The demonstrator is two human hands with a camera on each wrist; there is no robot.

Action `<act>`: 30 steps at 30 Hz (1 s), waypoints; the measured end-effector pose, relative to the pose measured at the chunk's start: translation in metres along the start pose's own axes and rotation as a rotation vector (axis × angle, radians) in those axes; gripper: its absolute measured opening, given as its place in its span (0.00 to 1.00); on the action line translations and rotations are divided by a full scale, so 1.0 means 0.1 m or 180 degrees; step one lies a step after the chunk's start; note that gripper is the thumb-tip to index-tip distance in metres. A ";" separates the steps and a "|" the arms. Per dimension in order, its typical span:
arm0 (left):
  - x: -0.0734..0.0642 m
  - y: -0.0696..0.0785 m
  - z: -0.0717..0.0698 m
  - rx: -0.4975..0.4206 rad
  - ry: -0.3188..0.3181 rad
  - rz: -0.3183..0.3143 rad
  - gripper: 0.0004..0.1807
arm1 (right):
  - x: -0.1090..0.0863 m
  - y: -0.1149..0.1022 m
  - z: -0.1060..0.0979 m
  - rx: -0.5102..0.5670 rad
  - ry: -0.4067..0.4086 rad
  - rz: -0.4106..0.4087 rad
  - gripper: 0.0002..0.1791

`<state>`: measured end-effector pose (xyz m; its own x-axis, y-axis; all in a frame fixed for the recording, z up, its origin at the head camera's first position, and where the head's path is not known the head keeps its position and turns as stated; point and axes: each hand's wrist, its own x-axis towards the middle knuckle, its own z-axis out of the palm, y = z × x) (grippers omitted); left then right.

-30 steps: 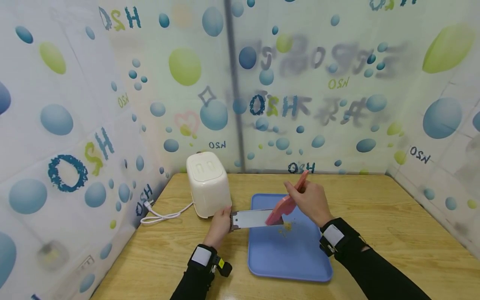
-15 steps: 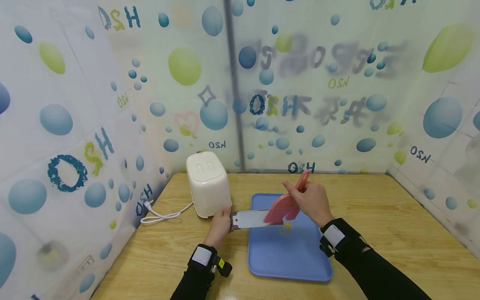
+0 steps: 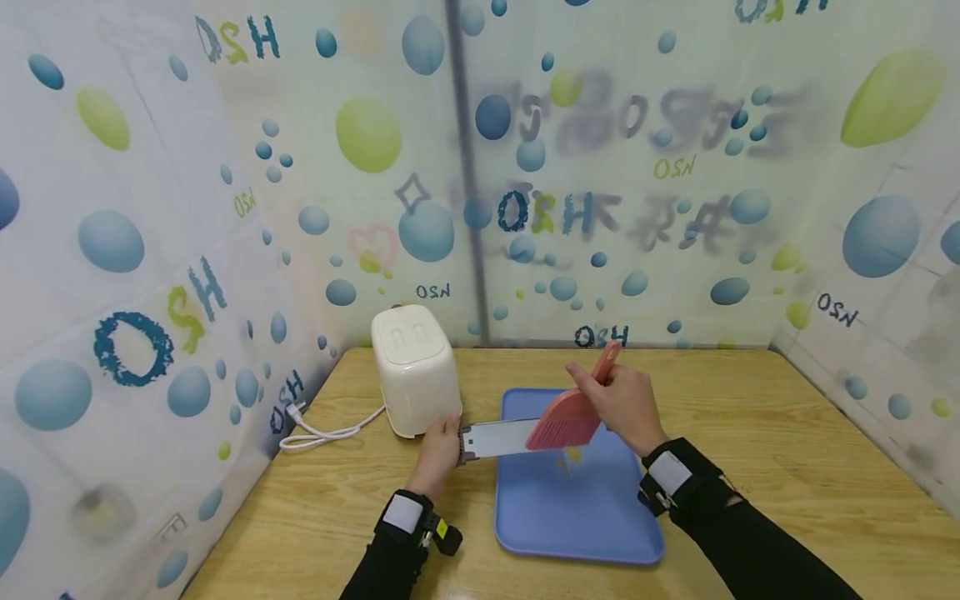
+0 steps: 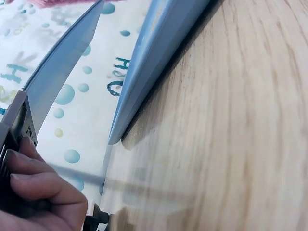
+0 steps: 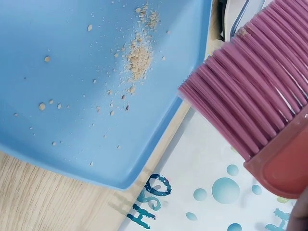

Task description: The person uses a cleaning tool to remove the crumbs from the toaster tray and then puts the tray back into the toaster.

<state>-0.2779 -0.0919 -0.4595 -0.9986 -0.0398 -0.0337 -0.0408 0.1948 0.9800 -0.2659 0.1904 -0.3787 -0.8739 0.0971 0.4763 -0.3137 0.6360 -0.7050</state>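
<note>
Blue tray (image 3: 577, 521) lies flat on bench (image 3: 795, 475), just R of centre. Its far rim sits short of bench's back edge; wide stretch of wood runs from its R rim to the R wall (image 3: 892, 342). Toaster (image 3: 416, 375) stands L of tray, strip of wood btwn; white cord (image 3: 330, 434) lies looped beside it, near bench's L edge. Tightest spot: btwn toaster & tray, where L hand (image 3: 437, 454) sits right by toaster's base.

Metal plate (image 3: 495, 437) bridges that gap, raised: L end outside tray's L rim, R end over tray. L wrist view shows a gap btwn plate & tray rim. Crumbs (image 5: 139, 57) in tray: one small heap + scattered bits.

L hand: fingers curled, gripping plate's dark end; forearm comes up from bottom edge. R hand (image 3: 628, 404): clamped on handle of pink brush (image 3: 566, 423), thumb along it, handle tilted up & R, bristles slanting down-L over plate's R end; contact w/ plate can't tell. R forearm angles in from bottom R, wrist about over tray's R rim.
</note>
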 end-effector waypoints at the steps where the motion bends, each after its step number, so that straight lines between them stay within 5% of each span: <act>1: 0.00 0.00 0.00 0.0023 0.0020 -0.0010 0.22 | 0.00 0.00 0.00 0.0034 0.0002 0.0006 0.29; 11: -0.01 0.02 -0.01 -0.0037 -0.0002 -0.0051 0.22 | 0.07 -0.12 -0.05 0.0352 0.0082 -0.0024 0.28; 18: -0.01 0.04 0.00 0.0021 -0.0117 -0.0038 0.23 | 0.11 -0.31 -0.03 0.0980 -0.0263 -0.0128 0.22; 30: -0.02 0.07 0.06 -0.0055 -0.0213 0.0091 0.24 | 0.06 -0.52 0.25 0.1285 -0.0875 -0.0227 0.17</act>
<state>-0.2766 -0.0846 -0.4542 -0.9994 0.0312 -0.0179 -0.0121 0.1779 0.9840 -0.2644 0.1393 -0.3523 -0.8936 -0.1762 0.4129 -0.4477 0.2810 -0.8489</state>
